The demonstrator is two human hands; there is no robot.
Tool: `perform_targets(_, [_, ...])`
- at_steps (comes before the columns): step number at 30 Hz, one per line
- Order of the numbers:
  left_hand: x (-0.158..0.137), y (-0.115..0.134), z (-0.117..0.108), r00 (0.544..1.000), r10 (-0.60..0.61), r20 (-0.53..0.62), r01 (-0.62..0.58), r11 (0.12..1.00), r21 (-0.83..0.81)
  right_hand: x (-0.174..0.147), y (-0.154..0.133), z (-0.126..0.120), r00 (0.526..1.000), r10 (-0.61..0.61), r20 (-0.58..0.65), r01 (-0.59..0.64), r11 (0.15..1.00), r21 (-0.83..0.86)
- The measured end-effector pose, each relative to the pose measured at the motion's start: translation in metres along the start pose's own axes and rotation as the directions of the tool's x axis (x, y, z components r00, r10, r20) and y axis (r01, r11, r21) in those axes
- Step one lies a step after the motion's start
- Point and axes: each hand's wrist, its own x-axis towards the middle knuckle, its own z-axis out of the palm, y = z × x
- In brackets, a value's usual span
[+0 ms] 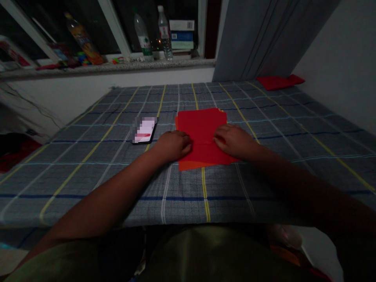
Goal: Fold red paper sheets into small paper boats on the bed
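Observation:
A sheet of red paper (202,127) lies flat before me, with a faint crease across its lower part. Beneath it, orange paper (192,166) peeks out along the near edge and at the left side. My left hand (173,145) is closed at the red paper's left edge, fingers curled and thumb on the sheet. On the right edge rests my right hand (235,140), its fingers bent toward the thumb over the paper. Any grip under the fingertips is partly hidden. To the left of my left hand lies a phone (145,130) with its screen lit and partly blurred.
A plaid cloth (96,156) covers the surface. At its far right lies a red packet or folded item (277,82). Bottles (143,39) and stacked boxes (182,36) line the windowsill (117,68) behind. A grey curtain (249,35) hangs at the back right.

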Motion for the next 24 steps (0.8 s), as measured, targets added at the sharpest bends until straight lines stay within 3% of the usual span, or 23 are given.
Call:
perform_targets(4, [0.008,0.0,0.011,0.995,0.056,-0.085,-0.06,0.997,-0.045,0.001,-0.005,0.007,0.984,-0.166,0.072,0.156,0.98,0.126])
perform_targets(8, [0.011,0.009,0.02,0.971,0.205,-0.126,-0.227,0.955,-0.193,0.001,-0.004,0.018,0.976,-0.2,0.089,0.19,0.975,0.118])
perform_targets(11, [0.01,0.014,0.021,0.966,0.243,-0.092,-0.258,0.943,-0.21,-0.001,-0.004,0.02,0.972,-0.207,0.109,0.202,0.978,0.053])
perform_targets(15, [0.008,0.016,0.018,0.969,0.245,-0.02,-0.244,0.954,-0.172,-0.004,0.0,0.017,0.977,-0.152,0.148,0.166,0.982,-0.093])
perform_targets(19, [0.007,0.015,0.015,0.97,0.242,-0.002,-0.238,0.956,-0.17,-0.005,0.018,0.016,0.987,0.006,0.161,0.024,0.982,-0.188])
perform_targets(24, [0.007,0.015,0.015,0.968,0.25,-0.004,-0.246,0.953,-0.177,-0.002,0.026,0.01,0.981,0.109,0.163,-0.076,0.978,-0.195])
